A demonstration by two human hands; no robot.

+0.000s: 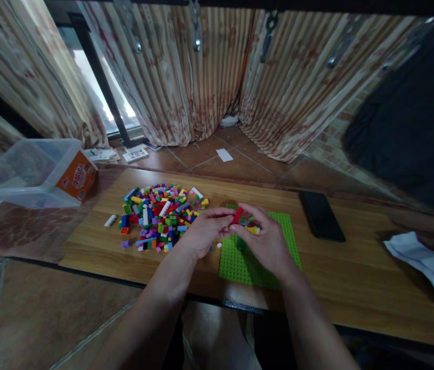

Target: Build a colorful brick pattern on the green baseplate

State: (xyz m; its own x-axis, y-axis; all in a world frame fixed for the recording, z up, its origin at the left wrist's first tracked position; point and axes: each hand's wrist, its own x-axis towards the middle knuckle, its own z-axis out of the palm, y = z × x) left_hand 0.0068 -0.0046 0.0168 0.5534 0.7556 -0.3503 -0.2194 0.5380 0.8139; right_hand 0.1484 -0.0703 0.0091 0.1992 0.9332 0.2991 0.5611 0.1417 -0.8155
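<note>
A long red toy brick (237, 215) is pinched between my two hands, above the far left part of a green studded baseplate (255, 267). My left hand (207, 231) comes in from the left with its fingers closed at the brick's near end. From the other side, my right hand (265, 239) grips the brick with thumb and fingers. Just under the right fingers show a yellow piece (253, 229) and some other coloured bricks, partly hidden; whether they sit on the baseplate I cannot tell. A small white piece (219, 245) lies at the plate's left edge.
A heap of mixed bricks (163, 216) spreads left of my hands on the wooden table (97, 252). A black phone (322, 216) lies right of the baseplate, with crumpled white paper (428, 262) farther right. Beyond the left end stands a clear plastic bin (47, 174).
</note>
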